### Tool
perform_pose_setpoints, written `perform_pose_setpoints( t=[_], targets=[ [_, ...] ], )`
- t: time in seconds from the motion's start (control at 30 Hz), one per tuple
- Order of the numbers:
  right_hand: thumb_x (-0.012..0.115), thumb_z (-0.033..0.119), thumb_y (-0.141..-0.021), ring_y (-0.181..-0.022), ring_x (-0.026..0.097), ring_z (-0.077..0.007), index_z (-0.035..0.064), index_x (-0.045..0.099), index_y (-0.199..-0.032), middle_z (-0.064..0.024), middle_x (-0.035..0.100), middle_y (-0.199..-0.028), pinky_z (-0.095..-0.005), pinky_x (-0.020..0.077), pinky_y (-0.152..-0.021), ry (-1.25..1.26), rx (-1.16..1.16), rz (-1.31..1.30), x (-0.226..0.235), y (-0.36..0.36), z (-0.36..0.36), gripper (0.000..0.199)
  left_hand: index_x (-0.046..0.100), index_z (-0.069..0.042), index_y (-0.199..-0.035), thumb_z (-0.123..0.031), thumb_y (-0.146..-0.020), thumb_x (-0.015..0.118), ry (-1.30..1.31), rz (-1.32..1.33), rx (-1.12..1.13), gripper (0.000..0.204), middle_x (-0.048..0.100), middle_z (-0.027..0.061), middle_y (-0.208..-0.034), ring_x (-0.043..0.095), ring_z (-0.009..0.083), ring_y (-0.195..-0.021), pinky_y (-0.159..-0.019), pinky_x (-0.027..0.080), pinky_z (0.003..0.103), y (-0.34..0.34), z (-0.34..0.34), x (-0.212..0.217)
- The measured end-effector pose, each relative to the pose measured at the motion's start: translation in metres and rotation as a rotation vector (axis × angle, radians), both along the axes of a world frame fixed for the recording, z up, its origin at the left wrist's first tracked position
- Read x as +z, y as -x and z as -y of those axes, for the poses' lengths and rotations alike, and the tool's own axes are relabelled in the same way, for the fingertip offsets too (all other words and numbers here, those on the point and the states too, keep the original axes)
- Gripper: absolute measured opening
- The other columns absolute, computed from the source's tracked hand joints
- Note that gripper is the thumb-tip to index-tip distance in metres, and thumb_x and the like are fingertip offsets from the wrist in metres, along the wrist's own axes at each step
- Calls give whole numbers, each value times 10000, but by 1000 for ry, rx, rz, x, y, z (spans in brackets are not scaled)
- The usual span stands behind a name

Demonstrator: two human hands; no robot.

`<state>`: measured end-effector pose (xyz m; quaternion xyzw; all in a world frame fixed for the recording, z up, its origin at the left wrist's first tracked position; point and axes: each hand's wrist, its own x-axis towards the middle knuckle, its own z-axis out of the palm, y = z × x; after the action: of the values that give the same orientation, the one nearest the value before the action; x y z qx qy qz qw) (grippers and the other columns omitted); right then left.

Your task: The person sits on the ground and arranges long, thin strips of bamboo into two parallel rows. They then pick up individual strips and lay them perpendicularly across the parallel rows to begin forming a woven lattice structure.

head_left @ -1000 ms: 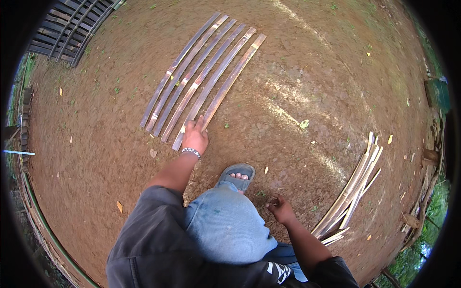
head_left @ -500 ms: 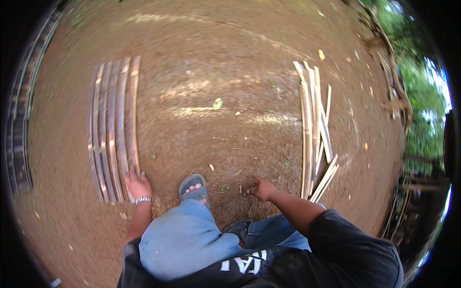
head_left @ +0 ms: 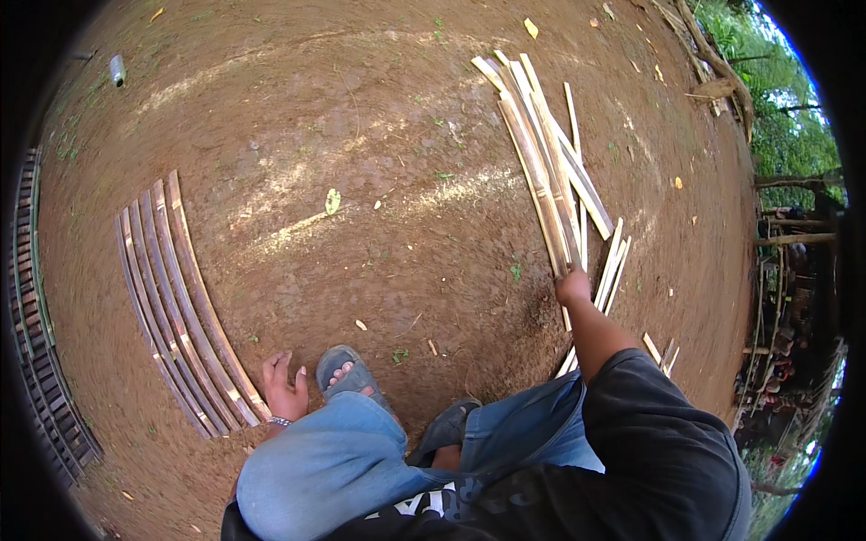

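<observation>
My right hand [head_left: 573, 287] reaches out to a loose pile on the right, its fingers closed around the near part of a split bamboo slat [head_left: 534, 171]. Other pale slats in that pile overlap at angles. On the left, several darker bamboo slats [head_left: 196, 279] lie side by side in a spaced row on the ground. Beside the near end of this row is my left hand [head_left: 284, 389], open with fingers apart and holding nothing. A metal band circles that wrist.
My sandalled feet [head_left: 352, 374] stand on the brown dirt between row and pile. A bottle [head_left: 117, 70] lies at the far left, and a slatted bamboo structure [head_left: 36, 334] lines the left edge. Thick branches [head_left: 713, 63] lie at the far right.
My right hand has moved from above the ground near my feet out to the right pile and grasped a slat. My left hand has come off the row. The view has turned.
</observation>
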<state>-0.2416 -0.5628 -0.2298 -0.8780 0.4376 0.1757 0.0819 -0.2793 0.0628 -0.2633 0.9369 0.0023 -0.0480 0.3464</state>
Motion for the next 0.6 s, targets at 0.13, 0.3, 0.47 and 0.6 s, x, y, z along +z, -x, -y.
perform_pose_setpoints(
  t=[0.13, 0.3, 0.47, 0.6],
  targets=[
    [580, 178, -897, -1327, 503, -420, 38, 389, -1488, -245, 435, -1508, -434, 439, -1103, 100, -35, -114, -20, 2, 50, 636, 647, 8, -1204, -41, -831, 707, 8, -77, -66, 381, 583, 214, -1204, 577, 381, -1147, -1006, 468, 432, -19, 4, 4],
    [551, 167, -906, -1307, 534, -381, 90, 465, -1461, -226, 540, -1416, -445, 448, -1088, 9, -105, -104, -37, 6, 58, 567, 649, 9, -1180, -46, -844, 695, -6, -108, -102, 344, 596, 212, -1180, 586, 376, -1131, -1001, 472, 421, -42, 4, 10],
    [626, 215, -904, -1160, 644, -344, 148, 663, -1287, -176, 680, -1243, -425, 500, -1006, 49, -235, 54, -23, 20, 59, 391, 653, -3, -1180, -37, -842, 701, 55, -174, -147, 344, 604, 197, -1173, 617, 347, -1061, -935, 505, 402, -59, 15, 12],
    [610, 191, -923, -1104, 669, -350, 117, 699, -1227, -191, 705, -1178, -426, 515, -960, 72, -129, 51, -10, 18, 53, 325, 660, -15, -1180, -35, -846, 706, 22, -87, -261, 338, 613, 177, -1171, 652, 298, -961, -860, 533, 377, -70, 35, 27]
  ],
)
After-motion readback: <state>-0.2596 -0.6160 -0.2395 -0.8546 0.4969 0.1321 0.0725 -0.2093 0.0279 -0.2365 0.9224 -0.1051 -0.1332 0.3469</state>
